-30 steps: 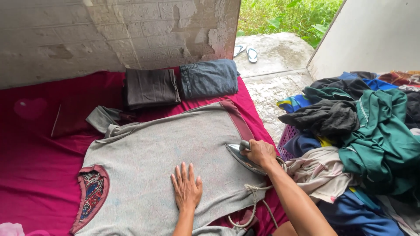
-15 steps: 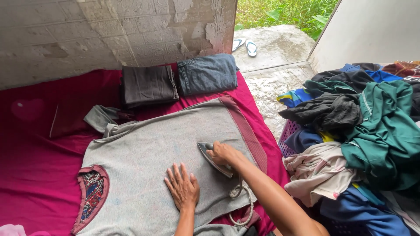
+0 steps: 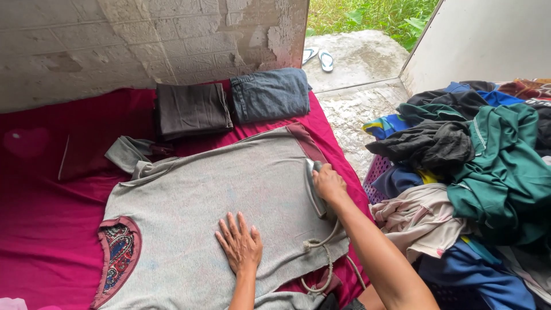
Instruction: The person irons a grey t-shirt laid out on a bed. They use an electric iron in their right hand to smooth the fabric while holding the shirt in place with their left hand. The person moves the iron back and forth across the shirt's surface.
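Two hands on a grey shirt [image 3: 201,195] spread flat over a magenta cloth [image 3: 40,229]. Left hand [image 3: 240,245] lies palm down on the shirt, fingers spread, holding nothing. Right hand [image 3: 328,182] is clamped round the handle of an iron [image 3: 315,186] at the shirt's right hem. Laundry pile [image 3: 476,172] lies further right.

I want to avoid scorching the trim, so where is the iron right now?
In the head view, the iron sits under the right hand at the grey shirt's right edge, beside its maroon hem band.
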